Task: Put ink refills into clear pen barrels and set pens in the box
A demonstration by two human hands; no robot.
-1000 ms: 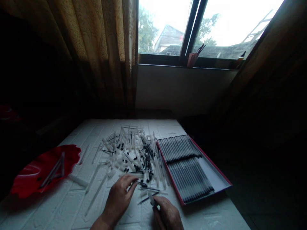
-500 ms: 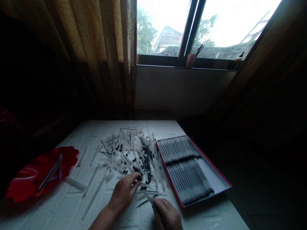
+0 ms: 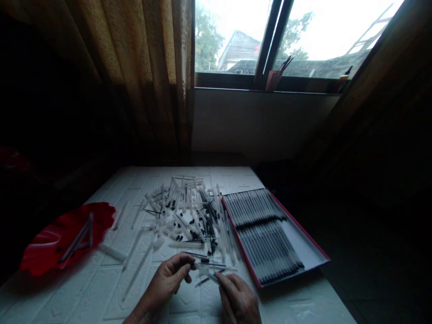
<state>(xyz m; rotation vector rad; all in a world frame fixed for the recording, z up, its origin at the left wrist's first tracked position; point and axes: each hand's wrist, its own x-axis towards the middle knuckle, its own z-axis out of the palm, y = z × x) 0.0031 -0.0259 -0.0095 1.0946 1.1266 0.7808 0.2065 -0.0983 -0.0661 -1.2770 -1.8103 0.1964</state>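
My left hand [image 3: 170,276] is closed in a pinch near the front of the pile; a small dark bit shows at its fingertips, too small to name. To its right, my right hand [image 3: 239,294] is closed on a clear pen barrel [image 3: 212,276], whose tip points up and left toward the left hand. Just beyond both hands lie dark pen refills [image 3: 211,264] and a small black pen plug [image 3: 204,259]. Behind them spreads a loose pile of clear pen barrels [image 3: 185,245], refills and small black parts.
Right of the pile, a red-edged box [image 3: 300,245] holds two rows of pens with black ends. At the left, a red scalloped dish [image 3: 40,245] contains a few barrels. A white brick-patterned tabletop [image 3: 81,292] lies beneath. Past it are a curtain [image 3: 145,90] and a window.
My left hand has drawn back slightly from the pile, toward me. The right hand keeps hold of the barrel, its tip now closer to the left fingers. The view has shifted a little.
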